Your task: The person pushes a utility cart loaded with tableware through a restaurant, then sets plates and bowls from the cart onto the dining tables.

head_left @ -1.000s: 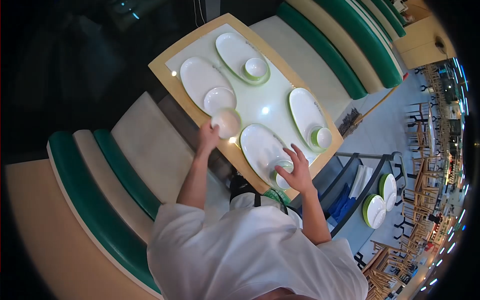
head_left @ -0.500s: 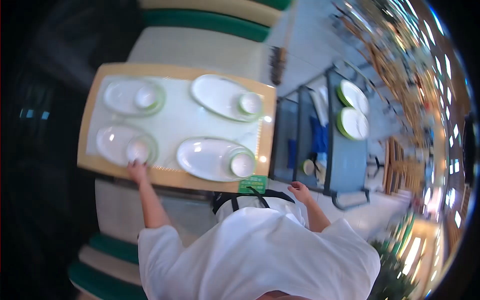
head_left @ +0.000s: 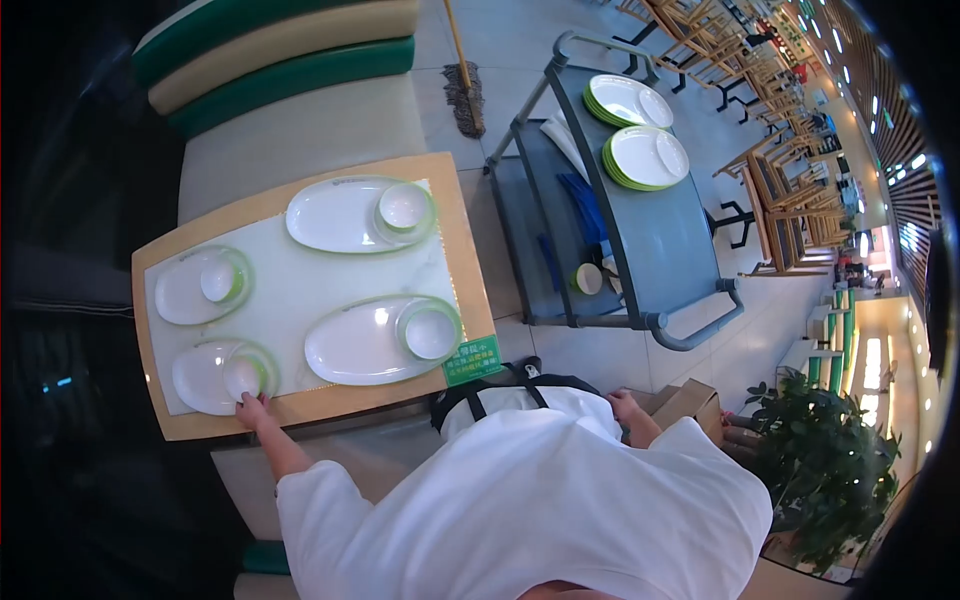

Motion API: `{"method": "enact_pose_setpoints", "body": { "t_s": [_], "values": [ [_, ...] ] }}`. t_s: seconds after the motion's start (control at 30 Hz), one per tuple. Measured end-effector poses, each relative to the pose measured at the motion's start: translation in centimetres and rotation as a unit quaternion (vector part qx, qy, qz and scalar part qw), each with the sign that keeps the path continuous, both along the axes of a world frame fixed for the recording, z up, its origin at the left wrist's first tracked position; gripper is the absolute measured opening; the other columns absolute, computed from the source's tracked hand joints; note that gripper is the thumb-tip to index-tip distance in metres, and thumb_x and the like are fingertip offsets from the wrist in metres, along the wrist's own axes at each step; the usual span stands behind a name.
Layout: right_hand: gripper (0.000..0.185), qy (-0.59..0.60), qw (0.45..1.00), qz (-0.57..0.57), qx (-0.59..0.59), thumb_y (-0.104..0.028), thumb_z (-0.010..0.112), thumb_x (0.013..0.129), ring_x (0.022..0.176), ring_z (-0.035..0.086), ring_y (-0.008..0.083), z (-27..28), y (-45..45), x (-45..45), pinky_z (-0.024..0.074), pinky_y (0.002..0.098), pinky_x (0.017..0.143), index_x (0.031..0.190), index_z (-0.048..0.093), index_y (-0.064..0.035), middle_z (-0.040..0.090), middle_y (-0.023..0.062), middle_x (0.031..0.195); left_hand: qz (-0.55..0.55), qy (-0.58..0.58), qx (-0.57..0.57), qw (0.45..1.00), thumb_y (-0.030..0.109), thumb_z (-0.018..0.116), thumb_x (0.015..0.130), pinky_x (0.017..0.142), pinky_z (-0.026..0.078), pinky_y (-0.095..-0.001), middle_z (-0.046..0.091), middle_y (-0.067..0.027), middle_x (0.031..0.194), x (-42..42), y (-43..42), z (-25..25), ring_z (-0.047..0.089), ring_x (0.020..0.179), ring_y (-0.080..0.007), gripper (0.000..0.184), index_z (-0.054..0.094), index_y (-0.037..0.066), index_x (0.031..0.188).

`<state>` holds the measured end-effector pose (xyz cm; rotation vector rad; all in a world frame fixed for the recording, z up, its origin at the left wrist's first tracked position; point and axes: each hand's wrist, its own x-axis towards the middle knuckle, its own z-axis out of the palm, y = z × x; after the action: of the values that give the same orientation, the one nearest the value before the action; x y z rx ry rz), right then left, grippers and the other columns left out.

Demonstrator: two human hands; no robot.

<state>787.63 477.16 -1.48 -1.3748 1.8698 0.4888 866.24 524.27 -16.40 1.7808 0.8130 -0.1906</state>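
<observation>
At the table's (head_left: 280, 282) near left: bowl (head_left: 242, 376) on oval plate's (head_left: 198, 378) right end | left hand (head_left: 254, 412) at near rim, pinch unclear | likely light, stiff, slick, breakable; rim suits fingers | right hand (head_left: 626, 408) low, curled, contents unclear

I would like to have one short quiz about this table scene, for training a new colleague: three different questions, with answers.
1. How many oval plates lie on the table?
2. True or false: the left hand is at a bowl, while the right hand is away from the table.
3. The plate stacks stand on which cart shelf? A) lower B) top

Key: 1. Four. 2. True. 3. B.
</observation>
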Motion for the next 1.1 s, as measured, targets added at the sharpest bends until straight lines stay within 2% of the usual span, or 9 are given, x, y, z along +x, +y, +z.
{"method": "enact_pose_setpoints", "body": {
  "t_s": [0.07, 0.13, 0.33, 0.4, 0.53, 0.63, 0.73, 0.83, 1.1],
  "values": [
    [0.043, 0.016, 1.0, -0.023, 0.007, -0.033, 0.066, 0.099, 0.094, 0.072, 0.0222, 0.2, 0.1, -0.9, 0.0591, 0.0361, 0.083, 0.124, 0.072, 0.0012, 0.076, 0.0133, 0.107, -0.016, 0.014, 0.029, 0.999, 0.027, 0.064, 0.096, 0.069, 0.064, -0.0413, 0.07, -0.0239, 0.109, -0.8, -0.9, 1.6, 0.074, 0.087, -0.0364, 0.048, 0.058, -0.005, 0.132],
    [0.039, -0.08, 0.994, -0.074, -0.026, -0.033, 0.067, 0.098, 0.086, 0.071, 0.0201, -1.2, -0.5, -2.9, 0.0589, 0.0342, 0.079, 0.12, 0.074, -0.0013, 0.076, 0.0112, 0.099, -0.035, -0.076, 0.389, 0.917, 0.032, 0.067, 0.095, 0.085, 0.059, -0.0479, 0.07, -0.025, 0.112, -3.5, -3.6, 5.4, 0.071, 0.099, -0.0405, 0.052, 0.06, -0.003, 0.133],
    [0.035, -0.114, 0.931, -0.022, -0.346, -0.035, 0.067, 0.097, 0.084, 0.072, 0.0325, -2.3, -6.5, -7.8, 0.0558, 0.0412, 0.079, 0.117, 0.073, -0.0065, 0.075, 0.015, 0.093, -0.095, -0.365, 0.319, 0.869, 0.02, 0.076, 0.094, 0.084, 0.053, -0.0493, 0.062, -0.0227, 0.117, -14.8, -15.9, 6.4, 0.061, 0.102, -0.0383, 0.056, 0.053, -0.001, 0.141],
    [0.036, -0.101, 0.885, -0.07, -0.448, -0.036, 0.061, 0.104, 0.075, 0.067, 0.019, -1.6, -10.4, -10.2, 0.0534, 0.0356, 0.069, 0.11, 0.07, -0.0013, 0.071, 0.0092, 0.082, -0.201, -0.346, 0.171, 0.9, 0.012, 0.072, 0.096, 0.082, 0.053, -0.0377, 0.057, -0.0186, 0.127, -22.7, -24.3, 9.3, 0.059, 0.106, -0.0279, 0.052, 0.051, 0.003, 0.143],
    [0.037, -0.171, 0.741, -0.205, -0.616, -0.037, 0.061, 0.105, 0.076, 0.065, 0.0177, -0.5, -20.8, -18.0, 0.0521, 0.0337, 0.071, 0.111, 0.069, -0.0018, 0.07, 0.0069, 0.087, -0.423, -0.5, 0.044, 0.755, 0.019, 0.075, 0.094, 0.1, 0.045, -0.0417, 0.06, -0.0149, 0.131, -40.4, -38.8, 11.5, 0.057, 0.115, -0.0284, 0.054, 0.054, -0.001, 0.139],
    [0.039, -0.258, 0.659, -0.294, -0.642, -0.037, 0.061, 0.105, 0.093, 0.069, 0.0221, 5.5, -25.5, -21.0, 0.0533, 0.039, 0.083, 0.121, 0.069, -0.0024, 0.074, 0.0099, 0.104, -0.561, -0.437, -0.065, 0.7, 0.024, 0.077, 0.089, 0.1, 0.046, -0.0455, 0.063, -0.0149, 0.127, -55.3, -48.1, 22.2, 0.059, 0.116, -0.0329, 0.05, 0.061, 0.004, 0.132],
    [0.033, -0.184, 0.665, -0.104, -0.716, -0.032, 0.068, 0.099, 0.101, 0.068, 0.0283, 11.7, -29.8, -22.4, 0.0521, 0.0386, 0.09, 0.115, 0.07, -0.0035, 0.071, 0.0129, 0.11, -0.684, -0.488, -0.089, 0.535, 0.024, 0.078, 0.085, 0.105, 0.044, -0.0456, 0.062, -0.0158, 0.127, -65.6, -54.0, 29.6, 0.057, 0.12, -0.0359, 0.053, 0.062, 0.005, 0.132],
    [0.025, -0.171, 0.697, 0.152, -0.679, -0.029, 0.073, 0.091, 0.112, 0.063, 0.0345, 15.4, -30.8, -21.2, 0.0441, 0.0458, 0.105, 0.103, 0.073, -0.0074, 0.069, 0.0115, 0.109, -0.742, -0.443, -0.111, 0.491, 0.028, 0.079, 0.083, 0.108, 0.04, -0.0502, 0.061, -0.0158, 0.129, -73.6, -57.5, 30.9, 0.054, 0.123, -0.0404, 0.054, 0.063, 0.01, 0.132],
    [0.013, -0.144, 0.709, 0.174, -0.668, -0.026, 0.066, 0.088, 0.129, 0.053, 0.0329, 8.5, -32.1, -20.1, 0.0214, 0.0565, 0.12, 0.089, 0.07, -0.0133, 0.067, 0.0032, 0.107, -0.653, -0.626, 0.016, 0.426, 0.016, 0.076, 0.076, 0.072, 0.057, -0.0315, 0.072, -0.0011, 0.112, -76.5, -62.4, 23.2, 0.07, 0.085, -0.0183, 0.046, 0.073, 0.022, 0.122]
  ]
}}
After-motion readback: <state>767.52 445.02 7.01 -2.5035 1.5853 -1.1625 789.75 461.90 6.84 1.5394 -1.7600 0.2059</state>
